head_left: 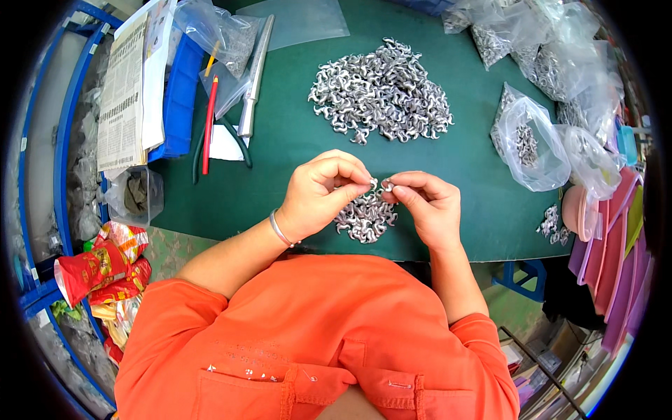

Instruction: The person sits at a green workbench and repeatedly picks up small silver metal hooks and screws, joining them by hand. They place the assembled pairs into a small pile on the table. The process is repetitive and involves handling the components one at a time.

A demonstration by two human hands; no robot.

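My left hand (325,187), with a bangle at the wrist, pinches a small curved silver metal piece (374,183) between thumb and fingertips. Close beside it, my right hand (424,199) pinches another small silver metal piece (388,185). The two pieces are nearly together; whether they touch I cannot tell. Just below my fingers lies a small pile of similar curved pieces (365,220), partly hidden by my hands. Farther off on the green tabletop (273,91) is a much larger heap of the same S-shaped pieces (381,91).
At left are a red pencil (210,126), a tapered metal rod (256,77), green-handled pliers (243,147) and a blue bin (178,98). At right lie an open plastic bag (532,154) of metal pieces, several more filled bags (553,70) and a pink container (578,210).
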